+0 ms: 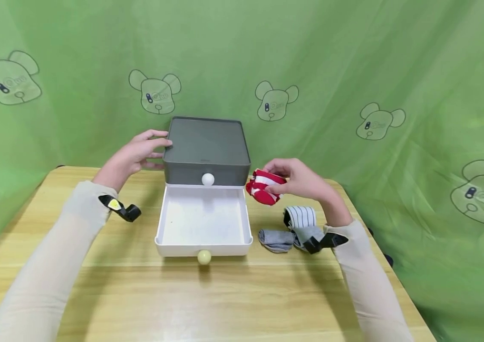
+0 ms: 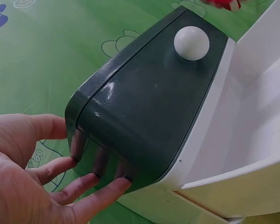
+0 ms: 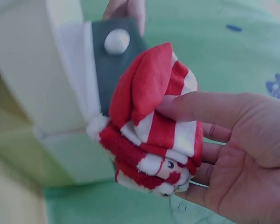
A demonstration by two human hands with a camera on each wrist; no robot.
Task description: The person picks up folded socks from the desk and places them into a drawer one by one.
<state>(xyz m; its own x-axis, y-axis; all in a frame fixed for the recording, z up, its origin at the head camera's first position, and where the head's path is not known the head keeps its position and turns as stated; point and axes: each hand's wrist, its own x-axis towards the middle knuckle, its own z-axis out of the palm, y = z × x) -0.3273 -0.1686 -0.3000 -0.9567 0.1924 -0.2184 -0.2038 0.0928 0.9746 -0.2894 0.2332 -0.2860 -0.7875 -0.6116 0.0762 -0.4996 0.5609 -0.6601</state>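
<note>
A two-drawer box (image 1: pixel 208 142) with a dark grey top stands on the table. Its lower white drawer (image 1: pixel 203 216) is pulled out, and nothing lies in it. My left hand (image 1: pixel 137 152) touches the box's left side with extended fingers, thumb near the top edge; the left wrist view shows its fingertips against the dark wall (image 2: pixel 140 102). My right hand (image 1: pixel 295 178) grips a rolled red-and-white striped sock (image 1: pixel 265 186) just right of the drawer, above the table. In the right wrist view the thumb presses on the rolled sock (image 3: pixel 154 121), which has a fluffy patterned part.
Right of the drawer lie a folded grey sock (image 1: pixel 276 240), a black-and-white striped sock (image 1: pixel 301 217) and another grey sock (image 1: pixel 308 235) partly behind the wrist strap. The wooden table (image 1: pixel 139 294) meets a green curtain (image 1: pixel 323 57) at the back and right.
</note>
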